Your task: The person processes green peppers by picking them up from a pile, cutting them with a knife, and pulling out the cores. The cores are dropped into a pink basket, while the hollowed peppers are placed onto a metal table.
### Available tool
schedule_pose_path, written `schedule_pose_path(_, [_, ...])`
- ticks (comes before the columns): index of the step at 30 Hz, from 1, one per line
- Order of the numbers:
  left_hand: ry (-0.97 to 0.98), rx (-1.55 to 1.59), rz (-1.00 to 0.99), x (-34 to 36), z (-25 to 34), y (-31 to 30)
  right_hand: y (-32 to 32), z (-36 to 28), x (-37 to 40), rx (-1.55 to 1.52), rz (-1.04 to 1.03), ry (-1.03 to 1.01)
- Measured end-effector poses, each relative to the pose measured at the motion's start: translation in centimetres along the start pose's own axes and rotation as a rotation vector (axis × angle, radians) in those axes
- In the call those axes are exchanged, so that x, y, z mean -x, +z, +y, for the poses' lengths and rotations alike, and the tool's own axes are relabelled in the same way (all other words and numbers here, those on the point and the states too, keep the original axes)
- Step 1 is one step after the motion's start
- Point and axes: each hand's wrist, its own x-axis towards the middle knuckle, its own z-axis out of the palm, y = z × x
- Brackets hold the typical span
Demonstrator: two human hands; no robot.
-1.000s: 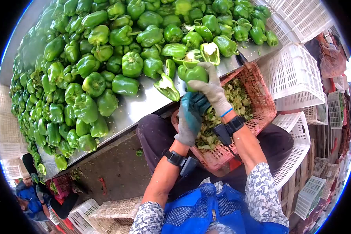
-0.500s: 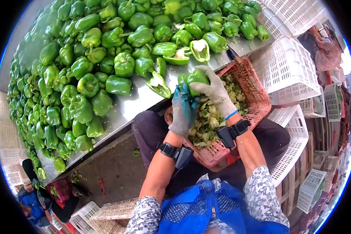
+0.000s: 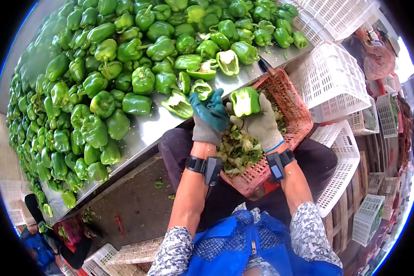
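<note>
My left hand [image 3: 209,115], in a grey glove coated teal, is at the metal table's edge. Its fingers close on a cut green pepper piece [image 3: 201,88] with the pale inside facing up. In my right hand [image 3: 261,125], in a grey glove, is a larger bell pepper piece [image 3: 244,101], held above the pink basket [image 3: 299,110]. Pale pepper cores and scraps [image 3: 238,154] lie in that basket. Near my left hand, an opened pepper half [image 3: 178,105] and a cut half [image 3: 228,62] rest on the table.
A large heap of whole green peppers [image 3: 94,131] covers much of the metal table [image 3: 147,126]. A dark-handled tool [image 3: 266,65] lies at the table edge by the basket. White plastic crates [image 3: 333,80] stand at right. Another person [image 3: 39,246] is at the lower left.
The pepper held between both hands is now in two pieces. My left hand has moved left to the table with one; my right hand keeps the other, its pale inside showing.
</note>
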Motion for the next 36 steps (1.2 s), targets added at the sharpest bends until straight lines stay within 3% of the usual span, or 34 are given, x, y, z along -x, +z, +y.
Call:
schedule_pose_path(5, [0.167,-0.132,-0.09,1.0,-1.5,0.8,-1.0,0.2,0.6,0.075,0.09,0.007])
schedule_pose_path(9, [0.274,-0.569,-0.022,2.2,-2.8,1.2,-0.1,-0.4,0.9,0.064,0.148,0.104])
schedule_pose_path(10, [0.26,-0.579,-0.036,3.9,-3.5,2.9,0.5,0.0,0.7,0.127,0.213,0.084])
schedule_pose_path(13, [-0.005,-0.407,-0.27,4.6,-4.2,1.7,0.7,0.3,0.9,0.226,0.119,0.165])
schedule_pose_path(14, [-0.089,-0.314,-0.308,4.5,-4.0,1.4,1.0,1.1,0.3,0.279,0.333,0.104])
schedule_pose_path(15, [-0.176,-0.226,-0.339,4.6,-3.7,1.3,0.4,1.2,0.3,0.619,0.386,0.003])
schedule_pose_path(18, [-0.156,-0.076,-0.226,4.7,-3.9,0.7,-1.5,1.4,0.3,1.557,0.512,-0.307])
schedule_pose_path(21, [-0.133,-0.11,-0.208,4.4,-4.3,0.0,3.4,0.3,2.9,1.907,0.454,-0.137])
schedule_pose_path(22, [-0.025,-0.193,-0.279,4.1,-4.6,-1.0,2.9,1.1,3.7,2.008,0.369,-0.244])
schedule_pose_path(26, [0.026,-0.366,-0.274,4.2,-5.3,-2.1,3.8,0.2,3.7,1.977,0.408,0.004])
schedule_pose_path(28, [0.43,-0.968,-0.381,4.5,-5.4,-2.4,1.6,0.8,2.9,1.952,0.359,0.014])
schedule_pose_path(30, [0.026,-0.442,-0.303,6.1,-5.5,-1.5,1.1,1.1,2.9,1.913,0.357,0.05])
schedule_pose_path(36, [0.182,-0.607,-0.282,5.6,-5.5,-3.1,2.6,2.7,3.2,1.912,0.541,0.131])
